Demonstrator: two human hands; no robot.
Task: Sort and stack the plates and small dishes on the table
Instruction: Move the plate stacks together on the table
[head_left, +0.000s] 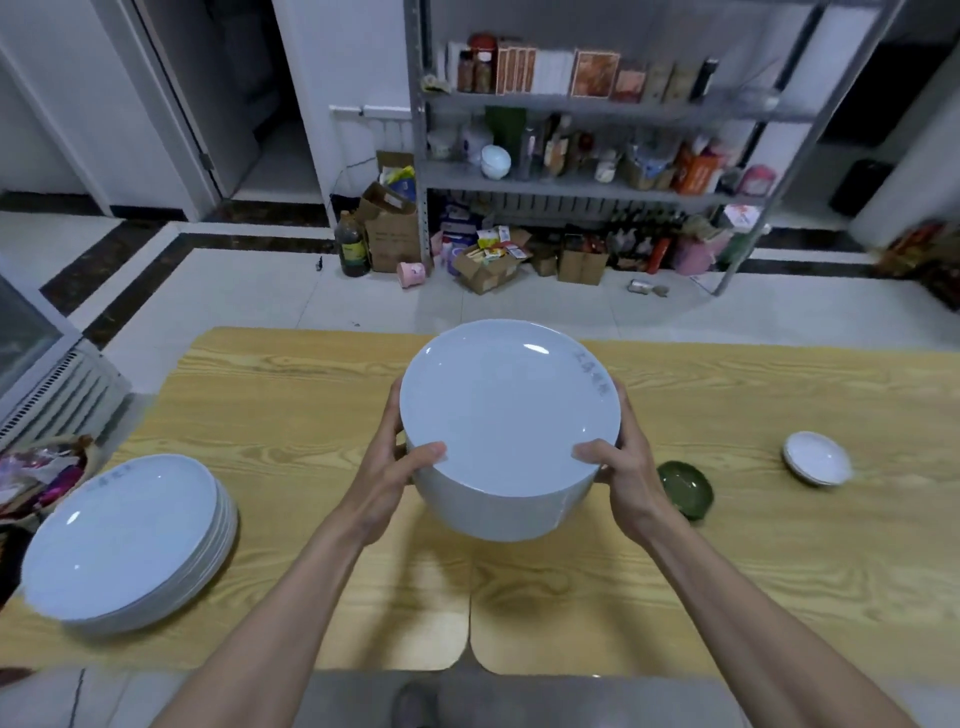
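A tall stack of white plates (506, 415) hangs above the middle of the wooden table (291, 395), lifted clear of it. My left hand (400, 467) grips its left side with the thumb over the top rim. My right hand (618, 467) grips its right side the same way. A second stack of white plates (124, 540) rests on the table at the near left. A small green dish (685, 488) sits just right of my right hand. A short stack of small white dishes (818, 458) stands further right.
A metal shelf rack (597, 182) full of packets and bottles stands beyond the table, with boxes and a dark bottle (352, 244) on the tiled floor. Crumpled colourful wrapping (39, 475) lies at the table's left edge. The table is two boards joined at a seam.
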